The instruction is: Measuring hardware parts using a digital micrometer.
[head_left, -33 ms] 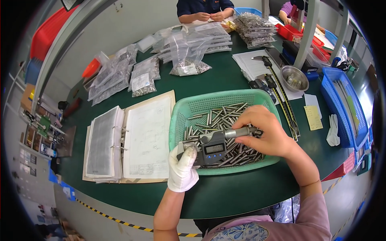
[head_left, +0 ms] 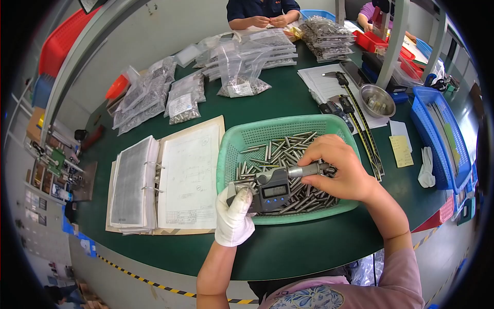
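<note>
My left hand point(head_left: 234, 219), in a white glove, is closed around the frame end of a digital micrometer point(head_left: 274, 189). The instrument has a dark grey body, a small display and blue buttons. My bare right hand point(head_left: 337, 167) pinches the silver thimble at its other end between thumb and fingers. The micrometer is held over a green perforated plastic basket point(head_left: 288, 220) full of loose metal pins point(head_left: 303, 198). A pin shows near the gloved fingers, but I cannot tell whether it sits between the measuring faces.
Left of the basket lies an open ring binder point(head_left: 188, 180). Bagged metal parts point(head_left: 242, 85) cover the far side. To the right are calipers point(head_left: 355, 116), a metal bowl point(head_left: 377, 100), a white glove point(head_left: 426, 167) and a blue basket point(head_left: 437, 134). Other people's hands point(head_left: 270, 21) work across the table.
</note>
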`<state>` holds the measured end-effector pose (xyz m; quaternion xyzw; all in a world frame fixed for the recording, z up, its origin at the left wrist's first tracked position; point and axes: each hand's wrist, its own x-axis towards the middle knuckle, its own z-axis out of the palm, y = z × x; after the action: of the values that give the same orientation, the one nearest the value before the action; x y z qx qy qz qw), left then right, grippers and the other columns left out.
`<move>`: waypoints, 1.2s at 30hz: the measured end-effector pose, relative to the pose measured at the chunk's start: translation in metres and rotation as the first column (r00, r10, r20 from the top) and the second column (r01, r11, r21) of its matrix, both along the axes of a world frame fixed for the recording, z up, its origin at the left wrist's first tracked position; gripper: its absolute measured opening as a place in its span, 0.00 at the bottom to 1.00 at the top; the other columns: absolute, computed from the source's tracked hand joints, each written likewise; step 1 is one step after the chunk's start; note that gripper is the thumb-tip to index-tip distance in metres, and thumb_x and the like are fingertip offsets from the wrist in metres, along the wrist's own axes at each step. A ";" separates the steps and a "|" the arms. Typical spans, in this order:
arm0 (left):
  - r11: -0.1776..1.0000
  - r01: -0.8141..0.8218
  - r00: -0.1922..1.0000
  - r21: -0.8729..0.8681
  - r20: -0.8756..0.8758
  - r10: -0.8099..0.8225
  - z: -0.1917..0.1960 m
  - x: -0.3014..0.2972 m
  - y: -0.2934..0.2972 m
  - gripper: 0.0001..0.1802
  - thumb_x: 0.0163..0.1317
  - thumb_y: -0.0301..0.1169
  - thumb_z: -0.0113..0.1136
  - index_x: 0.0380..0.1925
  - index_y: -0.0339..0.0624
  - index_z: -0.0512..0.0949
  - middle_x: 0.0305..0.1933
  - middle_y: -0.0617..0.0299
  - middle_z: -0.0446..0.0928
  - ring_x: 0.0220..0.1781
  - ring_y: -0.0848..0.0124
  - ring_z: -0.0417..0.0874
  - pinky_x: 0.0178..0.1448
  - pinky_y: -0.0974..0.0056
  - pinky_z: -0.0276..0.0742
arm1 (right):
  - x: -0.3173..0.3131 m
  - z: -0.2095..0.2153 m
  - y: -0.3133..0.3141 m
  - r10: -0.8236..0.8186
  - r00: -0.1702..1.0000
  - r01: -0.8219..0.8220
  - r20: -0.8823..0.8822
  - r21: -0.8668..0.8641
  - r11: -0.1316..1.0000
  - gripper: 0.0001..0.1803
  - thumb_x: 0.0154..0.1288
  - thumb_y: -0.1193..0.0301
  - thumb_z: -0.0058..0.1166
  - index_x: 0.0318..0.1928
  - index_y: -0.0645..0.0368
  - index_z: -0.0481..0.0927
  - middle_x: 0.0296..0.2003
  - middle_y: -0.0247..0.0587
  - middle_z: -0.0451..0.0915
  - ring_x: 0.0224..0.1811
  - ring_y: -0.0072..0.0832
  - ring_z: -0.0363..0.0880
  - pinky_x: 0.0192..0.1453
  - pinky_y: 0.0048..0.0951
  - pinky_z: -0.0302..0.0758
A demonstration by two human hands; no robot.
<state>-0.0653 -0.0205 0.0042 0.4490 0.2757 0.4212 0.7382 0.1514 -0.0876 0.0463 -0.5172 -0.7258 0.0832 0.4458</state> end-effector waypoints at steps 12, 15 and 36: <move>0.999 0.017 1.000 0.037 0.009 -0.017 0.001 -0.001 0.001 0.10 0.55 0.34 0.56 0.29 0.38 0.73 0.27 0.71 0.70 0.28 0.84 0.67 0.33 0.78 0.64 | 0.009 -0.007 0.004 0.089 0.995 -0.094 -0.044 -0.130 0.987 0.09 0.51 0.67 0.55 0.27 0.60 0.75 0.23 0.40 0.74 0.30 0.35 0.72 0.39 0.33 0.65; 1.000 0.011 1.000 0.026 0.003 -0.011 0.000 -0.002 0.001 0.09 0.55 0.34 0.56 0.30 0.38 0.73 0.26 0.70 0.71 0.28 0.84 0.68 0.34 0.77 0.66 | 0.006 -0.008 0.004 0.061 0.989 -0.083 -0.135 -0.164 0.983 0.11 0.53 0.65 0.53 0.25 0.61 0.75 0.20 0.42 0.73 0.27 0.36 0.72 0.36 0.34 0.64; 1.000 0.012 0.999 0.018 0.040 -0.013 0.007 0.002 -0.002 0.11 0.56 0.34 0.55 0.32 0.37 0.73 0.29 0.67 0.73 0.29 0.80 0.72 0.32 0.75 0.69 | -0.042 -0.016 -0.010 -0.120 0.932 -0.034 0.342 0.410 0.911 0.17 0.39 0.70 0.61 0.36 0.48 0.80 0.31 0.29 0.71 0.33 0.26 0.68 0.51 0.37 0.66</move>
<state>-0.0632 -0.0229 0.0111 0.4485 0.2544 0.4280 0.7422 0.1095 -0.0978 0.0307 -0.4348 -0.7844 -0.1768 0.4054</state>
